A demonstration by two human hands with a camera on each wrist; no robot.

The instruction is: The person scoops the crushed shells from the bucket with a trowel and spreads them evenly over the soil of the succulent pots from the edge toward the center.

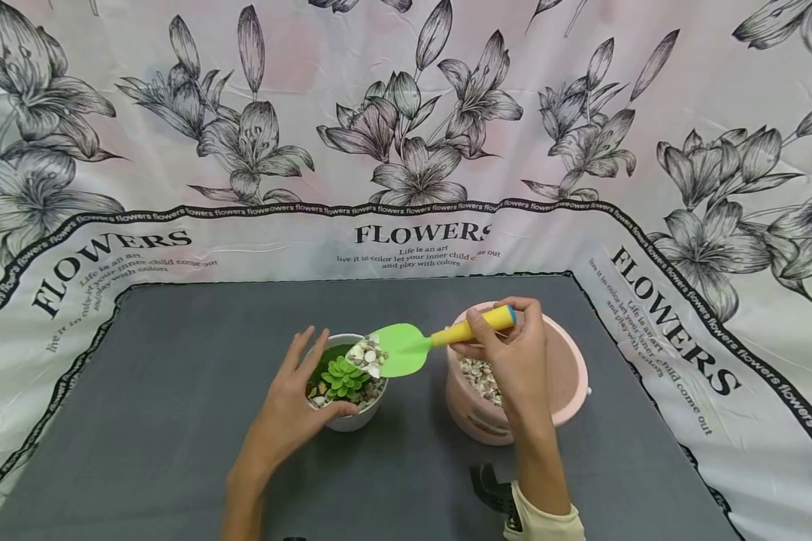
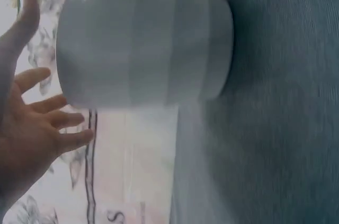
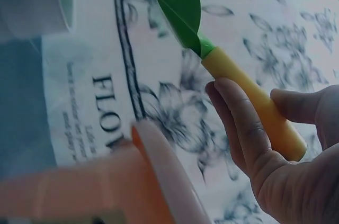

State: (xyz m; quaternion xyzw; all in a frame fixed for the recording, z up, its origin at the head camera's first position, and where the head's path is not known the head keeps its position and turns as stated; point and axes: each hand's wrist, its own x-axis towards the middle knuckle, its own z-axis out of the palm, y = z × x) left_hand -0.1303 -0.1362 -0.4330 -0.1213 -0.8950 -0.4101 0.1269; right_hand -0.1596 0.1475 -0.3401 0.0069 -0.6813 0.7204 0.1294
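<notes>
My right hand [image 1: 519, 361] grips the yellow handle of a toy-like trowel [image 1: 401, 350], seen also as a green-bladed trowel [image 3: 241, 91] in the right wrist view. Pale pebbles [image 1: 368, 355] lie on the blade's tip, which overlaps the rim of a white pot [image 1: 353, 423]. Inside that pot a green succulent [image 1: 343, 378] stands among stones. My left hand [image 1: 291, 406] is spread at the pot's left side, thumb near the front rim. From the left wrist the white pot [image 2: 143, 41] shows its ribbed side, with the fingers [image 2: 58, 121] extended near its rim.
A larger pink pot [image 1: 568, 361] stands on the right under my right forearm, with pebbles [image 1: 479, 379] in it. Grey cloth [image 1: 176, 391] covers the table, and a floral printed sheet [image 1: 406, 173] rises behind. A dark strap [image 1: 492, 488] is by my right wrist.
</notes>
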